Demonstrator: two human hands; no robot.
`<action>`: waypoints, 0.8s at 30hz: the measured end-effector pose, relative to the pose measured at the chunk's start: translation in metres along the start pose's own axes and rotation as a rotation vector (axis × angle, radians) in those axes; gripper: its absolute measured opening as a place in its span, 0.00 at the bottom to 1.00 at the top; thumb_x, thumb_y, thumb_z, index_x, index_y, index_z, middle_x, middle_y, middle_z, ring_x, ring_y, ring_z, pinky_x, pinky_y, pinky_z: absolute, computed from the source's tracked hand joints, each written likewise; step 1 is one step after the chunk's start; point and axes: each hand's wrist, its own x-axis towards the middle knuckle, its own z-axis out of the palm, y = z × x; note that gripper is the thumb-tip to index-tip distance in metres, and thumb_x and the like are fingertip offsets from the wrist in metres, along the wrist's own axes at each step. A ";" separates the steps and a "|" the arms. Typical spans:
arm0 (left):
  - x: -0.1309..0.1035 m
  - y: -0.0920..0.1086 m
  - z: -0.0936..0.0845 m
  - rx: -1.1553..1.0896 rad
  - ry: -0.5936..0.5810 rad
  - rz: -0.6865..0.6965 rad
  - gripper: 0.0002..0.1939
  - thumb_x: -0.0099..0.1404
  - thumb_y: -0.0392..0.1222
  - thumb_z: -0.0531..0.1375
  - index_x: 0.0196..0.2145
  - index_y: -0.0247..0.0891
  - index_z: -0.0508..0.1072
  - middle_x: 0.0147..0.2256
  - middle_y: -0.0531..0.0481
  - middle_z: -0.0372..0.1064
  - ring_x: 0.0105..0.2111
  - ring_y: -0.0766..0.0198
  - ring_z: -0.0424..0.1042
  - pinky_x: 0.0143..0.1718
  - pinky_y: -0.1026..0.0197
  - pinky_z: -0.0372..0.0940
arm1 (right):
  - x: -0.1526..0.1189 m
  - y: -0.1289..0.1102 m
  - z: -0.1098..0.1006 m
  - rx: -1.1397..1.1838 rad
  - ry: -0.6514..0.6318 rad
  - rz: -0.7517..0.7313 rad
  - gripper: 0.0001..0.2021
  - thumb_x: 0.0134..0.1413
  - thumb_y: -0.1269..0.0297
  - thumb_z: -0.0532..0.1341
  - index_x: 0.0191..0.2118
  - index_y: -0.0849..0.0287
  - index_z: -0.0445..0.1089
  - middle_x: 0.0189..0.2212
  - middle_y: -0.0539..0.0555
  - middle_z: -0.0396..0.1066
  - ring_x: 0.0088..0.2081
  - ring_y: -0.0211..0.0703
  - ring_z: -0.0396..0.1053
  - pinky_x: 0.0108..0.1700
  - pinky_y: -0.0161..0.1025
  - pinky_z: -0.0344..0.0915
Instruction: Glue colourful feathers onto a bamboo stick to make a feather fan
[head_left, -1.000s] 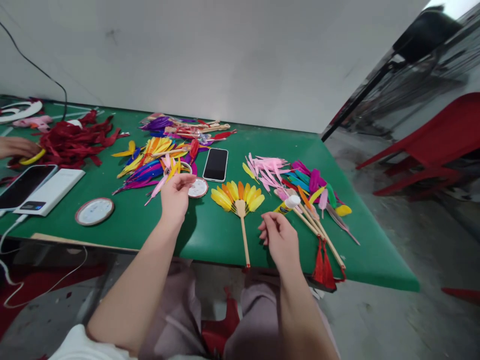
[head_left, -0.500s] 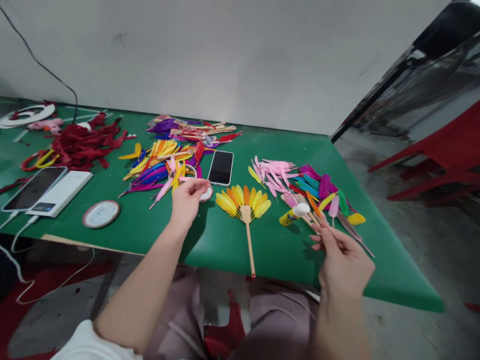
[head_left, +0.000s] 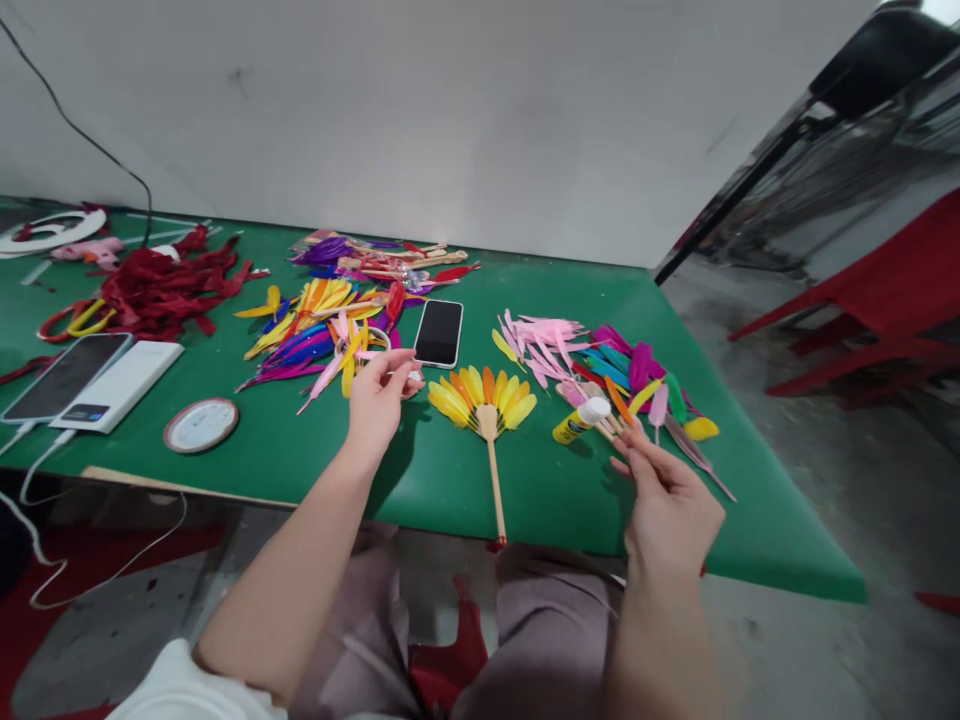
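A fan of yellow and orange feathers on a wooden handle lies at the table's centre. My left hand is left of it, fingers bent together over a small white-lidded thing; what they pinch is too small to name. On the right, my right hand has its thumb and fingers closed at the lower end of an orange feather. Close to that hand stands a yellow glue bottle with a white cap. Pink feathers and mixed coloured feathers lie beyond.
Behind my left hand are a feather pile, bundled wooden-handled pieces and a phone. Farther left lie red ribbons, a round lid, another phone and a white power bank with cables. Red chairs stand at right.
The view has shifted slightly. Both hands stay in nearly the same places, with the fingers of my right hand still closed at the orange feather.
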 end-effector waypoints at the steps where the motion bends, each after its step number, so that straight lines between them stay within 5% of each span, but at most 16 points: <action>1: 0.000 0.001 0.000 0.005 0.006 0.009 0.11 0.55 0.42 0.57 0.36 0.37 0.70 0.28 0.50 0.70 0.22 0.71 0.69 0.24 0.67 0.65 | -0.001 -0.001 -0.002 -0.055 0.022 -0.017 0.13 0.36 0.62 0.65 0.32 0.63 0.72 0.26 0.54 0.73 0.27 0.41 0.71 0.27 0.38 0.67; 5: -0.002 0.001 0.001 -0.016 0.000 0.033 0.13 0.57 0.45 0.57 0.38 0.38 0.69 0.22 0.53 0.66 0.21 0.70 0.68 0.24 0.67 0.64 | -0.015 -0.008 -0.004 -0.494 0.044 -0.082 0.16 0.47 0.53 0.58 0.31 0.62 0.72 0.09 0.45 0.60 0.14 0.35 0.60 0.21 0.34 0.58; 7: -0.003 0.001 0.002 -0.005 -0.015 0.031 0.12 0.57 0.44 0.57 0.39 0.38 0.69 0.22 0.54 0.66 0.21 0.70 0.67 0.25 0.67 0.65 | -0.029 -0.009 0.003 -0.632 -0.129 -0.135 0.21 0.54 0.50 0.49 0.28 0.60 0.71 0.10 0.47 0.61 0.14 0.35 0.60 0.21 0.33 0.56; 9: -0.004 0.000 0.004 0.026 -0.015 0.033 0.12 0.57 0.45 0.56 0.39 0.39 0.69 0.20 0.55 0.65 0.21 0.70 0.67 0.25 0.67 0.64 | -0.044 -0.008 0.019 -0.774 -0.436 -0.257 0.26 0.56 0.48 0.42 0.23 0.59 0.68 0.12 0.50 0.63 0.17 0.37 0.63 0.21 0.33 0.53; 11: -0.004 -0.001 0.006 0.043 -0.008 0.039 0.12 0.58 0.45 0.55 0.39 0.39 0.69 0.19 0.55 0.63 0.21 0.70 0.66 0.26 0.67 0.64 | -0.056 -0.006 0.038 -1.062 -0.637 -0.379 0.24 0.51 0.43 0.48 0.20 0.57 0.65 0.14 0.51 0.65 0.19 0.40 0.65 0.20 0.34 0.46; 15: -0.006 0.003 0.010 -0.002 -0.008 0.052 0.11 0.58 0.44 0.56 0.38 0.39 0.69 0.18 0.56 0.63 0.20 0.70 0.66 0.26 0.66 0.64 | -0.067 -0.005 0.063 -1.326 -0.759 -0.430 0.13 0.52 0.53 0.54 0.26 0.56 0.64 0.17 0.52 0.67 0.17 0.40 0.63 0.20 0.34 0.39; 18: -0.010 0.008 0.011 -0.092 0.108 0.109 0.08 0.57 0.43 0.56 0.35 0.39 0.67 0.18 0.57 0.61 0.18 0.72 0.64 0.23 0.69 0.62 | -0.065 -0.012 0.063 -1.199 -0.723 -0.346 0.12 0.54 0.58 0.52 0.25 0.57 0.63 0.16 0.50 0.64 0.17 0.37 0.60 0.21 0.34 0.41; 21: -0.020 0.010 0.013 -0.240 0.243 0.170 0.07 0.58 0.42 0.54 0.24 0.38 0.63 0.15 0.59 0.55 0.15 0.74 0.59 0.18 0.70 0.58 | -0.060 -0.021 0.057 -0.739 -0.655 -0.146 0.13 0.53 0.54 0.51 0.26 0.56 0.63 0.15 0.46 0.58 0.17 0.34 0.57 0.21 0.32 0.49; 24: -0.034 0.009 0.022 -0.175 0.062 0.041 0.17 0.59 0.46 0.51 0.16 0.37 0.60 0.13 0.56 0.56 0.15 0.73 0.59 0.18 0.69 0.57 | -0.058 -0.026 0.055 -0.281 -0.646 0.098 0.14 0.52 0.51 0.51 0.30 0.57 0.64 0.15 0.45 0.55 0.17 0.33 0.55 0.19 0.30 0.52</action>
